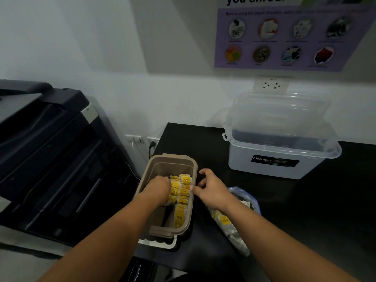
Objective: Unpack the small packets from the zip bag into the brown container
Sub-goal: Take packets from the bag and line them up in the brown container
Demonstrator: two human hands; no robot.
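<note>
The left hand point(157, 190) reaches down into the brown container point(173, 158), knuckles up, its fingers curled over and gripping a bunch of small packets point(181, 193), yellow-labelled and standing on edge in rows. Just to its right, the right hand point(211, 188) sits at the container's right rim with its fingers bent inward; one fingertip meets the edge of the packet row, but whether it pinches a packet or only touches it cannot be told. The container holds both hands' attention: its right half is packed with packets, while the part under and behind the left wrist is dark and mostly bare. Beneath the right wrist and forearm lies the zip bag point(244, 197), crumpled clear plastic with a bluish top, more yellow-labelled packets showing through it closer to the person. Nearer the body than the left hand, a white lid point(158, 242) pokes out from under the container's near end. All of this rests on a black counter point(305, 200). Beyond the right hand, farther along the counter, stands a clear storage box point(274, 165) with its lid tipped back against the wall. Left of the left arm is a large dark copier point(50, 149). High on the wall beyond the right hand hang a wall socket point(271, 85) and a purple poster point(284, 37).
</note>
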